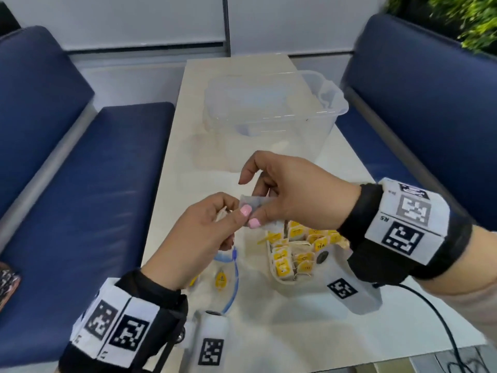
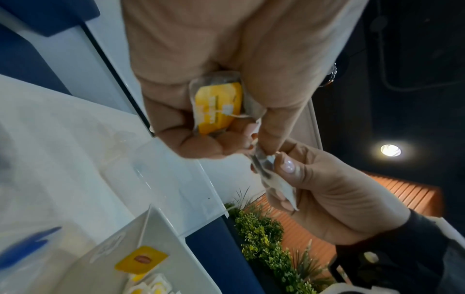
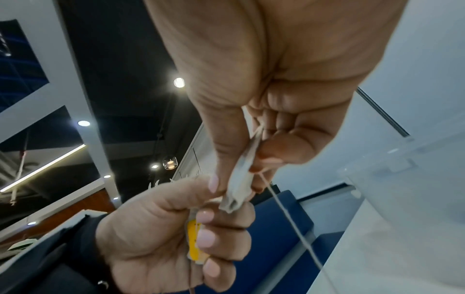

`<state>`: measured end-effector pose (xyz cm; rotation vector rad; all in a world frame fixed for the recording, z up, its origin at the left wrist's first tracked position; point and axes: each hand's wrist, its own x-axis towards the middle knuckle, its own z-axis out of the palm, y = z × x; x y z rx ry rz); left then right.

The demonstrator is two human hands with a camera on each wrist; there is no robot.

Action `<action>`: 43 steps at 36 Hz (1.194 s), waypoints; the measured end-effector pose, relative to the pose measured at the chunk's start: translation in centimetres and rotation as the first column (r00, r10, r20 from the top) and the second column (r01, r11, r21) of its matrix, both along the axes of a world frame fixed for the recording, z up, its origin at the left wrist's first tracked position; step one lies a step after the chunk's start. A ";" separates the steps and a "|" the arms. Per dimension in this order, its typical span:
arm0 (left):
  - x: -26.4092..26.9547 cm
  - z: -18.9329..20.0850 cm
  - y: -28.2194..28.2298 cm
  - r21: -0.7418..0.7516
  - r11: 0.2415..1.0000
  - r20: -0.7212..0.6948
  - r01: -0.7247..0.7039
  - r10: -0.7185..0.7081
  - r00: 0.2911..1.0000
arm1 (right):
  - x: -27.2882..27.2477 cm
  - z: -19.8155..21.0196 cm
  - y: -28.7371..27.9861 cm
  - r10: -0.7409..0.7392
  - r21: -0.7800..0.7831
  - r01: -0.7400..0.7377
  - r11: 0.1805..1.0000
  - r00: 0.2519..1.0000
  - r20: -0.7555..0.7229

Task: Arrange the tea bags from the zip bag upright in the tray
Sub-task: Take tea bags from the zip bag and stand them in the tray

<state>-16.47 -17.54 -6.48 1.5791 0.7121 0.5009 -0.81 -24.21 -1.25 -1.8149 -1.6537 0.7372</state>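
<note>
Above the white table, both hands hold one white tea bag (image 1: pixel 256 202) between them. My right hand (image 1: pixel 262 214) pinches it (image 3: pixel 241 179) between thumb and finger, and its string (image 3: pixel 289 218) hangs loose. My left hand (image 1: pixel 236 215) pinches the bag's other end with its thumb and keeps a second, yellow-tagged tea bag (image 2: pixel 216 107) curled in its palm. Under the right wrist stands the white tray (image 1: pixel 301 285), holding several yellow-tagged tea bags (image 1: pixel 298 246) upright. The clear zip bag (image 1: pixel 228 294) lies beneath the left hand with a yellow-tagged bag inside.
A large clear plastic bin (image 1: pixel 274 111) stands farther back on the table (image 1: pixel 269 332). Blue benches flank it on the left (image 1: pixel 80 184) and right (image 1: pixel 419 103). A black cable (image 1: pixel 441 327) trails off the right wrist over the table's near corner.
</note>
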 end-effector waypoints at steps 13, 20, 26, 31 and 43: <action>3.7 -0.1 -0.9 0.098 0.994 0.270 -0.055 0.026 0.962 | 3.6 0.7 -2.1 -0.120 0.123 0.183 0.975 0.910 -0.396; 6.0 -0.6 -2.2 0.082 0.986 0.101 0.144 -0.152 0.983 | 4.3 2.4 -2.1 -0.047 0.210 0.173 0.962 0.865 -0.499; 6.8 -1.6 -2.8 0.117 0.984 0.003 0.136 -0.137 0.991 | 5.4 3.8 -2.5 -0.058 0.266 0.224 0.938 0.854 -0.517; 6.8 -1.3 -3.3 0.072 0.988 0.026 0.134 -0.136 0.990 | 6.1 4.4 -3.0 -0.059 0.282 0.227 0.932 0.864 -0.501; 6.5 0.3 -2.2 0.161 0.984 0.045 0.070 -0.078 0.996 | 6.2 2.2 -4.4 -0.042 0.076 0.055 0.996 0.985 -0.170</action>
